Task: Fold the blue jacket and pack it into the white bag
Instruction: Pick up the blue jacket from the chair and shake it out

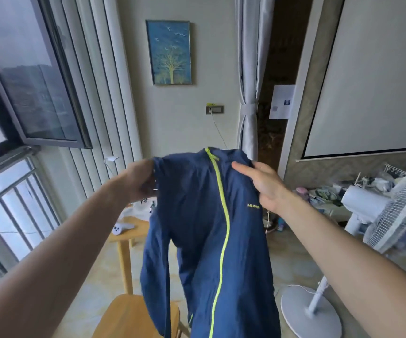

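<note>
the blue jacket (204,240) hangs in mid-air above the wooden chair (133,315). the left hand (139,179) pinches one shoulder; the right hand (261,182) lies flat, fingers straight, gripping nothing. with one pinch bearing it, the jacket could slip or twist.

A home room: curtains (248,76), framed picture (169,52), standing fan (389,211) (white).

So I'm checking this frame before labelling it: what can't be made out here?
Head view:
- white bag: mostly hidden behind the blue jacket and left hand.
- Left hand's fingers: hidden in the jacket's shoulder.
- Chest lettering: partly covered by the right hand.
- Jacket hem: cut off by the bottom edge.
- Clutter behind the fan: too small.
</note>
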A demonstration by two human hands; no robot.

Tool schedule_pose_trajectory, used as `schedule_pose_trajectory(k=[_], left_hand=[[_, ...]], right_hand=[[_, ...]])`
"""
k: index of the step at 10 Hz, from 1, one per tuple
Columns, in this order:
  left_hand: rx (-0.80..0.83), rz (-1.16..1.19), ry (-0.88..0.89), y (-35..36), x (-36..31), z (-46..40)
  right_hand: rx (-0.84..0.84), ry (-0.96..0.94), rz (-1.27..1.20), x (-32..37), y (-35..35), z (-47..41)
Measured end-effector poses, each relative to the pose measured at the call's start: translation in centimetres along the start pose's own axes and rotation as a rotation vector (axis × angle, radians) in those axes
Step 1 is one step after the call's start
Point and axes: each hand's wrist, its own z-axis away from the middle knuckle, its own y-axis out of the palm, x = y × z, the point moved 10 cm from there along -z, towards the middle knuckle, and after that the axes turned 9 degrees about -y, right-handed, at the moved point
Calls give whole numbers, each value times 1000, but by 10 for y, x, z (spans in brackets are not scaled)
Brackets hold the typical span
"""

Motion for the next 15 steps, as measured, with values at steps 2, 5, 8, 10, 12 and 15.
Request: schedule_pose_trajectory(k=[2, 5, 8, 10, 12, 15], left_hand=[[168, -115, -319, 36, 62, -37], [25, -213, 341, 71, 10, -95], [-94, -1524, 356, 124, 2, -189], [-786, -1262, 852, 124, -187, -152], [-277, -1916, 320, 147, -82, -240], [-115, -1505, 140, 112, -69, -305]], right_hand=[[-22, -4, 34, -17, -19, -19], [492, 373, 327, -73, -92, -33], [589, 175, 877, -120, -157, -169], [-34, -726, 1155, 117, -125, -253], [822, -200, 1725, -11, -99, -239], [882, 58, 1216, -55, -137, -325]])
